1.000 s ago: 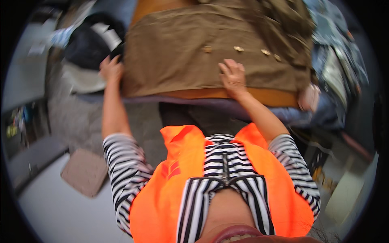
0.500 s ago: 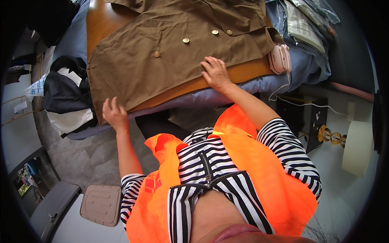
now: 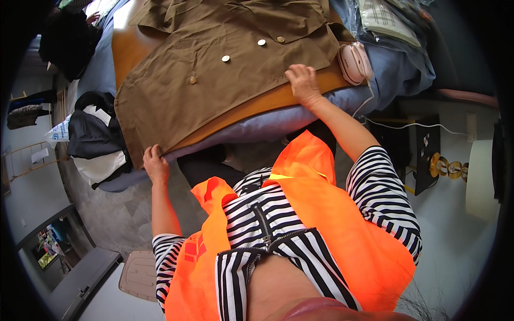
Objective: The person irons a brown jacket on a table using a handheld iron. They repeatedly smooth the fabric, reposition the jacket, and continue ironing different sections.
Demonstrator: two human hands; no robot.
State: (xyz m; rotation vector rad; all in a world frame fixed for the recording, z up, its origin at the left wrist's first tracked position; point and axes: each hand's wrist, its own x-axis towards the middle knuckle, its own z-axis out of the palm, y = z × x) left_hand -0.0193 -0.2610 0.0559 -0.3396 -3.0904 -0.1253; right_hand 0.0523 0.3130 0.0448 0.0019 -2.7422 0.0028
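Note:
A brown coat (image 3: 176,101) with gold-coloured buttons lies spread across a wooden board (image 3: 251,107). At its lower left corner, my left hand (image 3: 156,165) pinches the hem between closed fingers. Farther right along the same edge, my right hand (image 3: 304,84) has its fingers curled onto the cloth; the thumb is largely hidden. Just right of that hand, a small pink corded appliance (image 3: 354,63), which looks like a handheld steamer, rests at the board's right end.
Blue cloth (image 3: 262,128) covers the surface beneath the board. Dark and white garments (image 3: 93,136) hang at the left. Plastic-wrapped clothes (image 3: 388,21) lie at the far right. A white cord (image 3: 412,124) runs from the pink appliance toward a lamp (image 3: 481,179) on the right.
My left hand has closed on the coat's corner. My right hand has moved right along the edge, and its fingers have curled in. The view has shifted slightly.

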